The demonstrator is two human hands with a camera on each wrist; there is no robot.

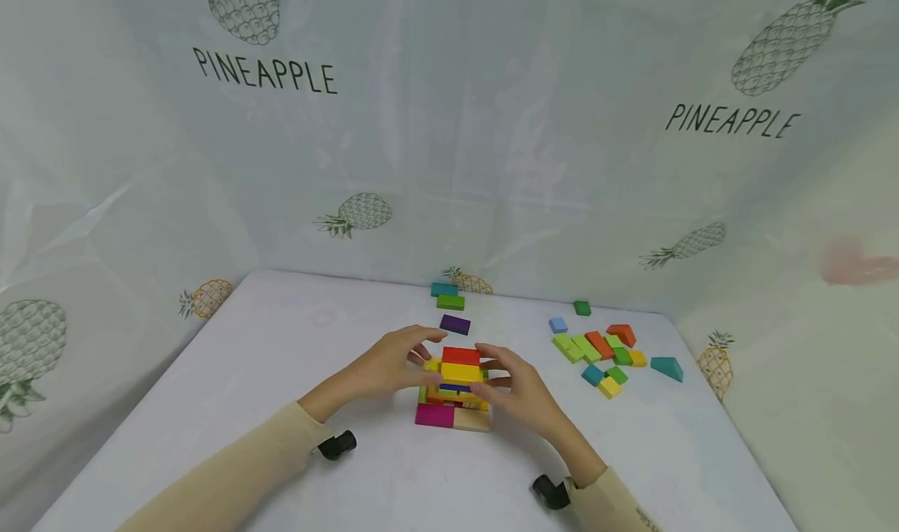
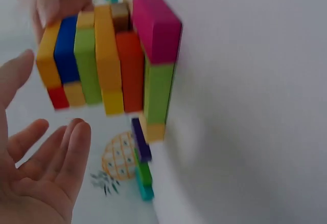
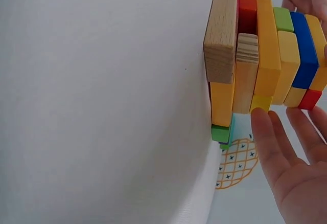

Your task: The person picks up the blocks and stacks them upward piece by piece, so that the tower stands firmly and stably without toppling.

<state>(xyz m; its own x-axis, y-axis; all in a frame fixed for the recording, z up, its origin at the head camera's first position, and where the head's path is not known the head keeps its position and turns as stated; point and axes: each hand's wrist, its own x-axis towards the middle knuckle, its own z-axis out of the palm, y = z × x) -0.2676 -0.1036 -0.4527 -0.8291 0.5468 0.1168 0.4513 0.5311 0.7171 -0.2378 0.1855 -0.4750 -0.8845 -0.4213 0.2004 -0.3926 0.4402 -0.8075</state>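
Observation:
A layered tower of coloured wooden blocks stands on the table between the two hands. On its top lie a red block [image 1: 461, 356] and a yellow block [image 1: 460, 374] side by side; a blue block [image 2: 66, 50] is just below. The base shows a magenta block [image 1: 435, 415] and a plain wood block [image 3: 220, 35]. My left hand [image 1: 393, 364] is spread at the tower's left side, its fingers apart from the blocks in the left wrist view. On the right side, my right hand [image 1: 523, 391] has extended fingers at the upper layers, its thumb by the top yellow block.
Behind the tower lie a purple block [image 1: 455, 324], a green block [image 1: 450, 303] and a teal block [image 1: 444, 289]. A loose group of several blocks, with an orange-red block [image 1: 599, 345] among them, lies to the right, near a teal triangular block [image 1: 666, 368]. A pineapple-print sheet [image 1: 449, 126] hangs behind the table.

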